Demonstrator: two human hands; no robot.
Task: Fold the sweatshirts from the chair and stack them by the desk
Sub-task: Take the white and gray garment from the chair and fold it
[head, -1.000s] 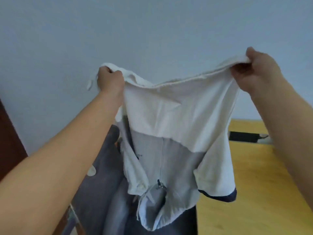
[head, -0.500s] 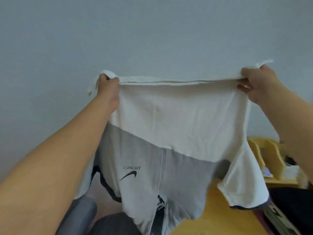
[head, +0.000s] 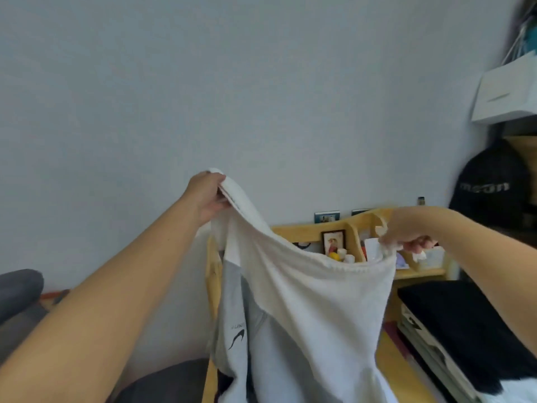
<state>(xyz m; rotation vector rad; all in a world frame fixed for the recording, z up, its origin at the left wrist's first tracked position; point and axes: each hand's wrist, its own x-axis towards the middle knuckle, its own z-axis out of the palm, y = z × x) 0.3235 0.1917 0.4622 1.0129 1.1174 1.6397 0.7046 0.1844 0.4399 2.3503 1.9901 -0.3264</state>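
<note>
A white and grey sweatshirt (head: 308, 309) with a black swoosh logo hangs upside down in the air in front of me. My left hand (head: 207, 196) grips one corner of its white hem, held high against the wall. My right hand (head: 406, 234) grips the other hem corner, lower and to the right, over the desk shelf. The hem sags between my hands. The garment's lower part drops out of view at the bottom edge.
A yellow wooden desk (head: 389, 353) with a shelf unit (head: 360, 225) holding a framed picture and small items stands on the right. Folded black fabric (head: 465, 318) lies on a stack there. A dark grey chair (head: 20, 289) is at the left, and a black bag (head: 491, 184) at the far right.
The view has swung right toward the desk. My right hand has dropped lower than my left, and the taut hem now sags between them.
</note>
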